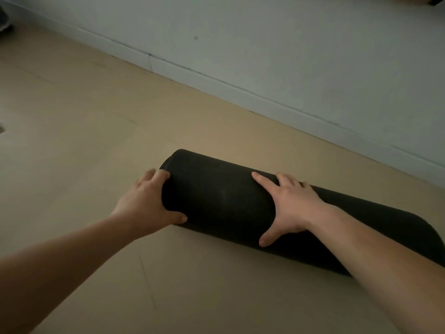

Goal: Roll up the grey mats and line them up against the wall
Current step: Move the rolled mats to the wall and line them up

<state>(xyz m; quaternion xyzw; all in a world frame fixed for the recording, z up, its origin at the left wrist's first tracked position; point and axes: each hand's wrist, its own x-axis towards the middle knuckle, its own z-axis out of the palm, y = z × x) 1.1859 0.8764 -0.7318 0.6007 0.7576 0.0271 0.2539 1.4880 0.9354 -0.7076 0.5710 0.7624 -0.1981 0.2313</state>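
Mat [224, 201] is fully rolled, lying on the floor [72, 141] near the wall [289, 56] but not against it — a strip of bare floor shows between roll and skirting [240, 90]. Roll axis runs roughly parallel to the wall, left end far, right end running off frame at lower right.

Left hand [144, 203] cups the roll's left end, thumb on the near side, fingers wrapped round the far edge of the end face — likely there to keep the layers from telescoping out sideways. Right hand [289, 208] lies flat and spread on top of the roll, mid-length, thumb down the near side; not a clamp, more a press-down. That placement makes sense: palm pressure holds the outer flap tight so the roll doesn't spring open, and gives a push point toward the wall.

Hands are well apart, both on the mat, neither closed round it.

Judgement: rolling looks done for this one; remaining step is shoving it far-right until it touches the skirting. Risk — push from one point and it skews or loosens.

No other mats in view. Lighting is dim, so the loose edge isn't visible.
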